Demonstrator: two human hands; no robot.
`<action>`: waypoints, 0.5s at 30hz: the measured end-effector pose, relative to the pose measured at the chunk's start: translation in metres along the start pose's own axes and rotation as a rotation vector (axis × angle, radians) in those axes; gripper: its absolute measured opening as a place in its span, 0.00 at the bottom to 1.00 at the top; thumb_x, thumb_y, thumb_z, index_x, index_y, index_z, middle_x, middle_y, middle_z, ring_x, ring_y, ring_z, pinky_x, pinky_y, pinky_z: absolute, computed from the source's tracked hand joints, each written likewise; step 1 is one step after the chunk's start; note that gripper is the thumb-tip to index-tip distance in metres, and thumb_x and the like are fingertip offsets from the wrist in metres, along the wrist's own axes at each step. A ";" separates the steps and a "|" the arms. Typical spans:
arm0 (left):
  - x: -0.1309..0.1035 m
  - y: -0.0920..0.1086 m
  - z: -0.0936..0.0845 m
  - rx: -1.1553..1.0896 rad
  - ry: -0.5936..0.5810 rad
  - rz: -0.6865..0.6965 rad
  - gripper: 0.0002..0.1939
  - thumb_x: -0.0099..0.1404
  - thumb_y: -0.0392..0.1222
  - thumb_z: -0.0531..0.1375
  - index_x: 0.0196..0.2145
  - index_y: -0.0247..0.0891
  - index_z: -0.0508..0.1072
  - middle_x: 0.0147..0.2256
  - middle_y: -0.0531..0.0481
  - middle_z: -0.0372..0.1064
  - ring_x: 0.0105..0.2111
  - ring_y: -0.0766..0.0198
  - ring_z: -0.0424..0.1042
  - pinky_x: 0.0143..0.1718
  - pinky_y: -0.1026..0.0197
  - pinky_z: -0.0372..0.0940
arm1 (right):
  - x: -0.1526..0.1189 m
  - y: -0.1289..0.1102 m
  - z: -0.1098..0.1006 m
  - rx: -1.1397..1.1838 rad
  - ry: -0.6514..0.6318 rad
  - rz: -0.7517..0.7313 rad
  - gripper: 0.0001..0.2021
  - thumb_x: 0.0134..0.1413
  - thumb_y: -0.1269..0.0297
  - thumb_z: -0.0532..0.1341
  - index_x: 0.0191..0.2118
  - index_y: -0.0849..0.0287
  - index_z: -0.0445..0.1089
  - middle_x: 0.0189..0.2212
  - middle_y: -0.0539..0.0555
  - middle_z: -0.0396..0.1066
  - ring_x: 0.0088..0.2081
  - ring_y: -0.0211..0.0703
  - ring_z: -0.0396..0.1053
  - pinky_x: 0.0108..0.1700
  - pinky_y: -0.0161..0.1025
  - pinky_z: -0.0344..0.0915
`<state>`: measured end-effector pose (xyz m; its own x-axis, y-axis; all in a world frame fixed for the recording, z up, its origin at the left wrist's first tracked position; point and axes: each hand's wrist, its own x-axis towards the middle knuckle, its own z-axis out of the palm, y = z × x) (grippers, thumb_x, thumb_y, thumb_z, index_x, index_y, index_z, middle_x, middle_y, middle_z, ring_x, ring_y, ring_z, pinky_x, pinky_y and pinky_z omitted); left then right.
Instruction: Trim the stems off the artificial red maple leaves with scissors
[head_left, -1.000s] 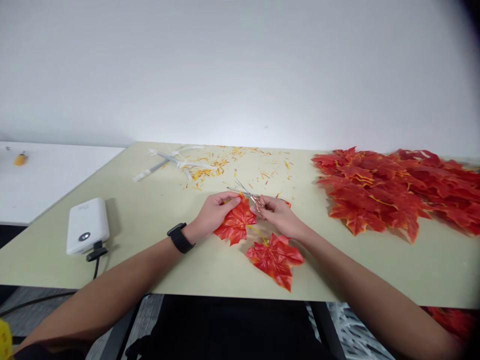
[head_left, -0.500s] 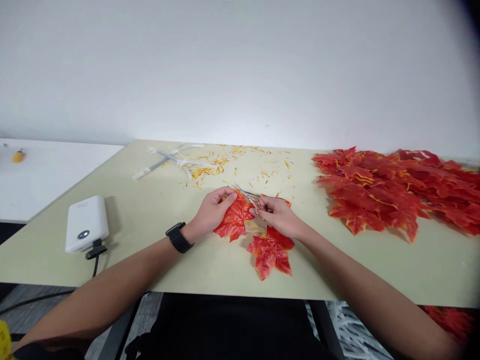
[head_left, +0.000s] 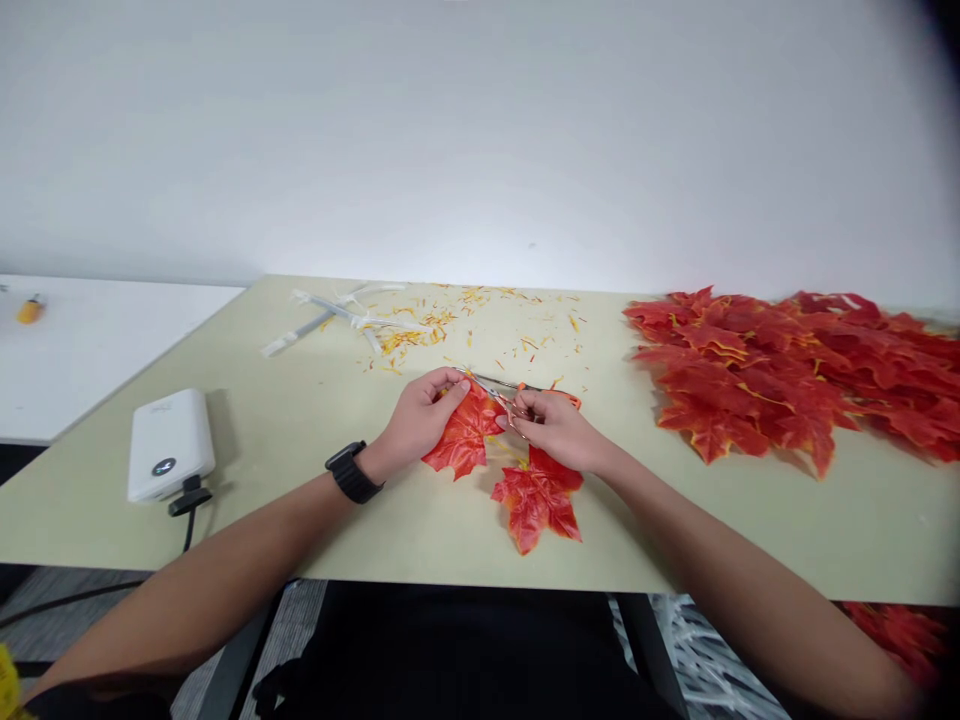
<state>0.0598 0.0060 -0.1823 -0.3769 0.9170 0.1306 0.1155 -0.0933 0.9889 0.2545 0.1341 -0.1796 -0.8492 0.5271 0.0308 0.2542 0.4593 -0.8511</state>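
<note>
Between the thumb and fingers of my left hand (head_left: pixel 426 415) is the upper edge of a red artificial maple leaf (head_left: pixel 463 440). Small scissors (head_left: pixel 504 404) with rose-coloured handles are gripped in my right hand (head_left: pixel 556 428), their blades pointing up and left at that leaf's top edge. A second red maple leaf (head_left: pixel 538 502) lies on the table below my right hand, partly covered by it. Just behind the hands rests another tool with an orange handle (head_left: pixel 571 399) and a dark, thin shaft, partly hidden.
Red maple leaves (head_left: pixel 757 370) are heaped at the right. Yellow and orange clippings (head_left: pixel 411 340) are scattered at the back, beside clear plastic strips (head_left: pixel 311 325). A white power bank (head_left: pixel 171 445) with a black cable stands at the left of the table (head_left: pixel 277 540).
The scissor blades look closer together than before at the leaf's edge. Both hands keep their holds. The whole view has shifted very slightly.
</note>
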 end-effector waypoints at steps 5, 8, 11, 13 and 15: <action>-0.001 0.000 0.000 0.019 -0.012 0.008 0.16 0.69 0.55 0.63 0.38 0.38 0.75 0.34 0.50 0.74 0.33 0.63 0.70 0.37 0.62 0.65 | -0.001 -0.005 0.000 0.026 -0.004 0.023 0.19 0.59 0.54 0.61 0.25 0.56 0.53 0.24 0.46 0.52 0.27 0.36 0.50 0.31 0.38 0.48; -0.001 0.001 0.001 0.018 -0.004 -0.011 0.16 0.68 0.55 0.63 0.38 0.39 0.76 0.35 0.50 0.75 0.33 0.63 0.72 0.38 0.61 0.66 | -0.001 -0.007 0.000 0.068 -0.015 0.039 0.20 0.58 0.54 0.62 0.25 0.56 0.53 0.23 0.46 0.52 0.27 0.36 0.50 0.31 0.38 0.48; -0.001 0.002 0.001 -0.006 0.001 -0.044 0.16 0.67 0.56 0.64 0.38 0.39 0.76 0.36 0.49 0.76 0.34 0.62 0.72 0.37 0.61 0.66 | -0.002 -0.007 0.000 0.105 -0.027 0.051 0.20 0.57 0.54 0.63 0.25 0.56 0.53 0.23 0.45 0.51 0.27 0.36 0.49 0.30 0.38 0.47; -0.001 0.001 0.001 -0.020 -0.001 -0.054 0.16 0.67 0.56 0.65 0.38 0.39 0.77 0.36 0.49 0.76 0.34 0.62 0.72 0.37 0.61 0.66 | -0.002 -0.007 0.000 0.100 -0.027 0.059 0.19 0.57 0.55 0.63 0.25 0.56 0.53 0.23 0.45 0.51 0.26 0.35 0.48 0.30 0.38 0.46; -0.001 0.001 0.001 -0.025 -0.005 -0.049 0.17 0.67 0.56 0.64 0.38 0.39 0.77 0.36 0.49 0.77 0.34 0.62 0.73 0.37 0.61 0.66 | -0.002 -0.007 0.000 0.093 -0.028 0.060 0.20 0.57 0.55 0.63 0.25 0.56 0.53 0.22 0.45 0.51 0.26 0.35 0.48 0.29 0.37 0.46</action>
<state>0.0606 0.0056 -0.1819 -0.3765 0.9228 0.0813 0.0736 -0.0577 0.9956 0.2539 0.1299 -0.1741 -0.8467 0.5309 -0.0357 0.2623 0.3580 -0.8961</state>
